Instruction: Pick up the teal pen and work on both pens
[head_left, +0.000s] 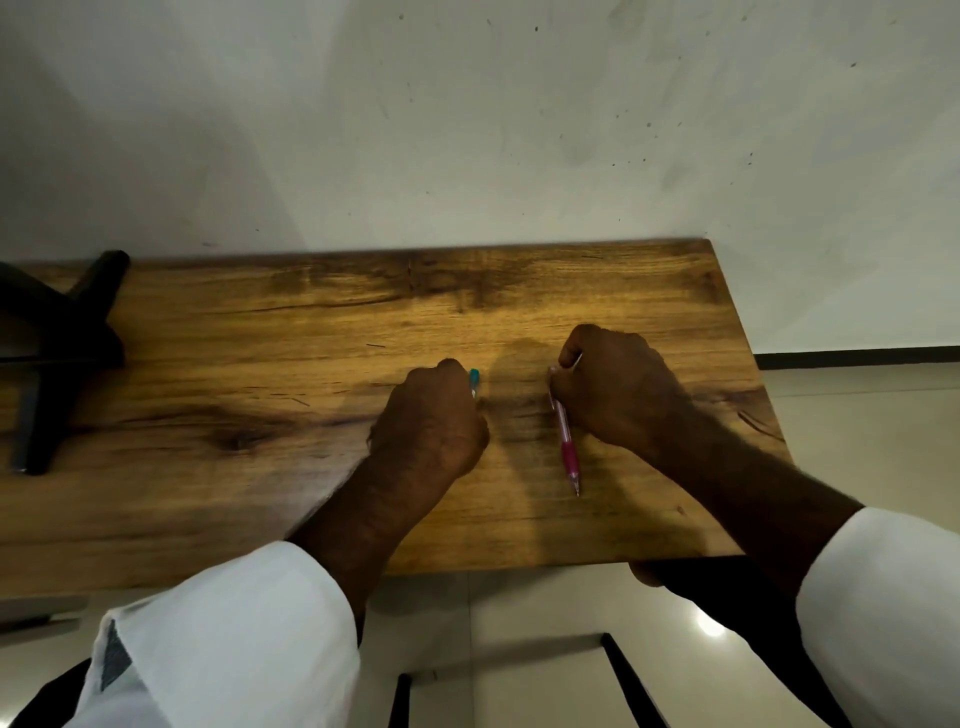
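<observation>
1. The left hand (428, 421) rests knuckles-up on the wooden table (260, 364), its fingers curled round a teal pen (474, 382); only the pen's end pokes out past the fingers, and the rest is hidden inside the fist.
2. The right hand (618, 384) lies just to the right of it, fingers curled round the upper end of a pink pen (565, 441).
3. The pink pen slants down from that grip toward the near edge of the table, its tip on or just above the wood; which of the two cannot be told.
4. The two hands are near each other but apart, with bare wood between them.
5. Both forearms come out of white sleeves (234, 639) at the bottom of the view.
6. A black stand (62, 332) sits on the left end of the table, well apart from the hands.
7. Behind the table rises a pale wall (467, 130), and a light tiled floor (519, 649) shows below the near edge.
</observation>
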